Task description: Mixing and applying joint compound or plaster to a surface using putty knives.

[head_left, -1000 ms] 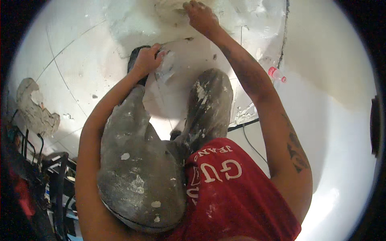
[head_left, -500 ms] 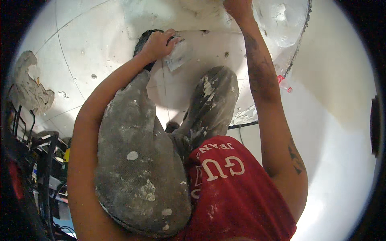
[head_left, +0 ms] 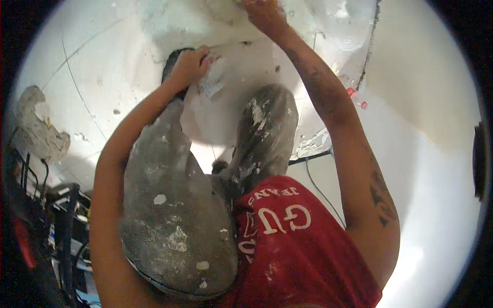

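Note:
My left hand (head_left: 191,66) is closed round a putty knife; its flat, pale blade (head_left: 212,84) points down toward the tiled floor (head_left: 203,115). Just behind that hand shows my dark shoe (head_left: 170,61). At the upper edge, my right hand (head_left: 264,18) is bent inward with its fingers curled. Something yellowish shows by those fingertips, mostly cut off by the picture's edge, so its kind is unclear. Pale smears cover the surface near the right hand.
A clear plastic bottle with a red label (head_left: 356,96) lies right of my right forearm, against a white wall (head_left: 411,169). A crumpled grey heap (head_left: 43,128) sits far left. Below it stands a cluttered black metal rack (head_left: 67,220). A thin cable (head_left: 324,196) runs beside my shirt.
My right hand has swept left along the upper edge, its forearm now slanting more. The left hand, still on the putty knife, has shifted slightly left as the whole view moved a little.

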Tool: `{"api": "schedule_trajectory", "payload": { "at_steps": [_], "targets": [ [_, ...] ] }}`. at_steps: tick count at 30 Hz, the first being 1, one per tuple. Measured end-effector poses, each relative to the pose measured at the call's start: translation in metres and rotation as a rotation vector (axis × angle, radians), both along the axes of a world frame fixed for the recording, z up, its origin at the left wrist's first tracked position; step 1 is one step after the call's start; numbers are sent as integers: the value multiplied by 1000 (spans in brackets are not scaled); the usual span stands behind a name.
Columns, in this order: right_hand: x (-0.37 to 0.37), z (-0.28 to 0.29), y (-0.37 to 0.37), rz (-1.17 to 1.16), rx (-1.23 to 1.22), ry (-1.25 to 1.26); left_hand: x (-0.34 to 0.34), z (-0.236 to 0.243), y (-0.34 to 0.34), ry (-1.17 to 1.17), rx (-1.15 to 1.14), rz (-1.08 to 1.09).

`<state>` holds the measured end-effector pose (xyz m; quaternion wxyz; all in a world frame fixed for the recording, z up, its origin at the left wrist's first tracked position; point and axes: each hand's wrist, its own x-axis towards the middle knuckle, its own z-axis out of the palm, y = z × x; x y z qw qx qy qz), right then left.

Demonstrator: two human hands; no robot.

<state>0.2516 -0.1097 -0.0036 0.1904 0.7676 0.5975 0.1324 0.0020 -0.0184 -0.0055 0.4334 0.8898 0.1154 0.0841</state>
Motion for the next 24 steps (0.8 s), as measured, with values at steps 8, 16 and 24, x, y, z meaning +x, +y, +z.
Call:
{"api": "schedule_trajectory", "payload": {
  "at_steps": [8,16,24],
  "targets": [
    [3,-2,-21,-126,54,218,14,9,2,135,-27,-68],
    [-15,19,-11,-94,263,414,-13,8,4,148,28,138],
    [-12,54,3,-317,163,594,-4,50,39,239,-661,534]
  ]
}}
